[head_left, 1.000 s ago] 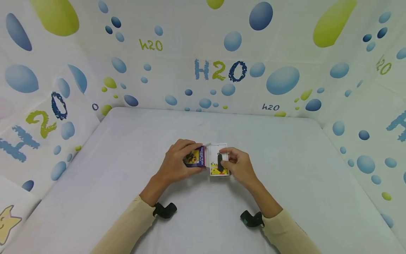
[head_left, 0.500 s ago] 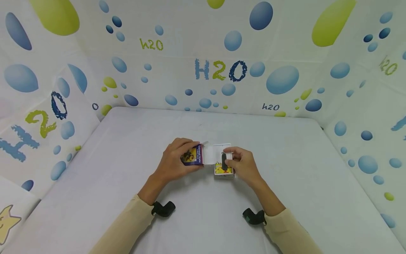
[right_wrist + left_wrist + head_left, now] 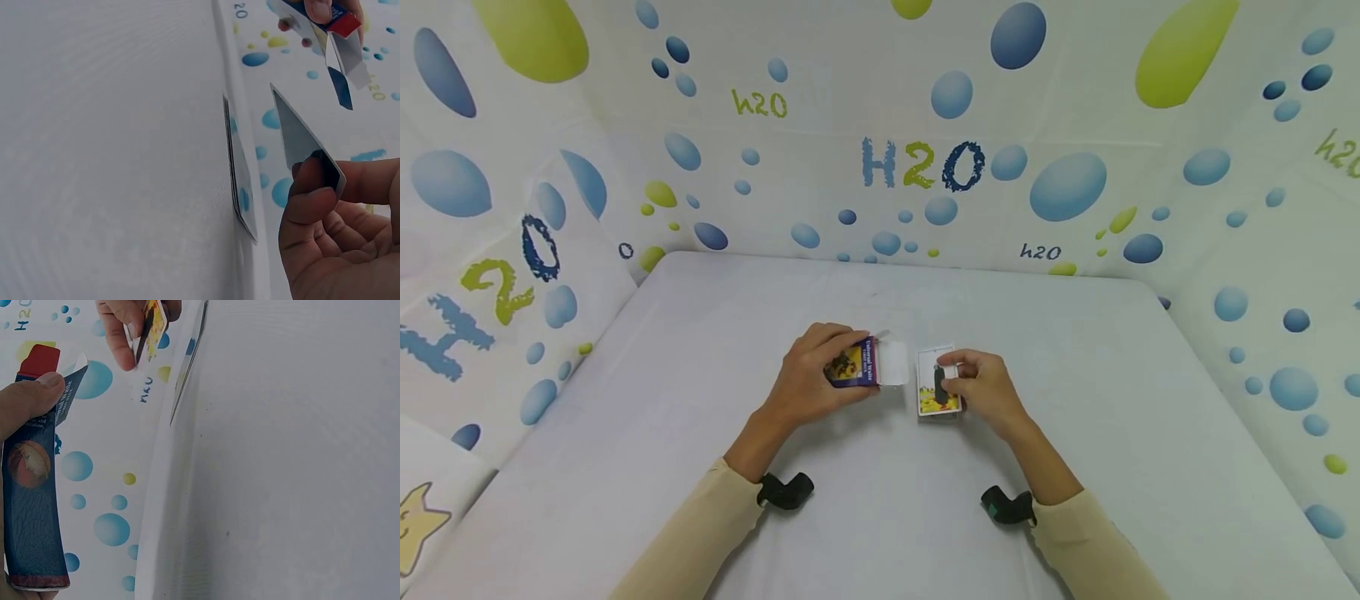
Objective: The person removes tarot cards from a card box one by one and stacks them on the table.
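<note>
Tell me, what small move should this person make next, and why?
Probably lower the picture card onto the thin stack lying on the table: the right hand pinches the card just above that stack, with a gap between, while the left hand holds the open box apart from both.

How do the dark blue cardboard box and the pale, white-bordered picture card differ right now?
Shape: the dark blue cardboard box is thick, with a white flap open; the pale, white-bordered picture card is thin and flat. Colour: the box is mostly dark; the card is pale with yellow near one end. Grip: the left hand grips the box; the right hand pinches the card. Both are rectangular and printed.
</note>
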Demonstrator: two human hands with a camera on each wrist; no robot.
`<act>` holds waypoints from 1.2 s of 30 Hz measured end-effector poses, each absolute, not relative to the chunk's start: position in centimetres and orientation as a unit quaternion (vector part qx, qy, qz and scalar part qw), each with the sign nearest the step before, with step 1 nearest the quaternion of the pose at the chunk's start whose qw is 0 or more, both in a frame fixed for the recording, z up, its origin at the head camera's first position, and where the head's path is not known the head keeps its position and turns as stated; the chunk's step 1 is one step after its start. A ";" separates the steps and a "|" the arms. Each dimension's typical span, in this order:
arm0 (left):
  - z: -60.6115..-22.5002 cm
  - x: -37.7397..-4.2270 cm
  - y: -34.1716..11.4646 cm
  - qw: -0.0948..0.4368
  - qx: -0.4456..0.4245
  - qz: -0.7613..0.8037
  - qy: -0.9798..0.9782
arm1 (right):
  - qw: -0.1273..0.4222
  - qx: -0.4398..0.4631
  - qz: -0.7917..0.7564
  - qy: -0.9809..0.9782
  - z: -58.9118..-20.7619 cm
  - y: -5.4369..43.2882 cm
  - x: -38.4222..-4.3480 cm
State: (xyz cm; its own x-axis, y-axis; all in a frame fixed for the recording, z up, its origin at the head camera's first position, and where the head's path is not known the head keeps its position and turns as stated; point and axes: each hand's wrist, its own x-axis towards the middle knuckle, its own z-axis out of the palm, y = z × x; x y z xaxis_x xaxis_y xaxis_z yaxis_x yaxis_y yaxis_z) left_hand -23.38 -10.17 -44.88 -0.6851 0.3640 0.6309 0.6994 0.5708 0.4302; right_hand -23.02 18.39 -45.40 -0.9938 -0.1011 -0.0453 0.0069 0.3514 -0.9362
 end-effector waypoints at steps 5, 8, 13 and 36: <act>-44.9 -23.4 -10.2 0.241 -0.312 -0.347 -0.851 | 0.066 -0.010 -0.568 0.821 -45.6 18.7 -23.3; -44.8 -23.3 -10.1 0.238 -0.311 -0.348 -0.852 | 0.069 -0.008 -0.566 0.821 -45.6 18.8 -23.5; -44.7 -23.3 -10.1 0.238 -0.310 -0.348 -0.852 | 0.077 -0.013 -0.565 0.821 -45.8 18.8 -23.5; -44.7 -23.4 -10.1 0.237 -0.311 -0.347 -0.853 | 0.082 -0.017 -0.535 0.841 -47.3 18.8 -23.8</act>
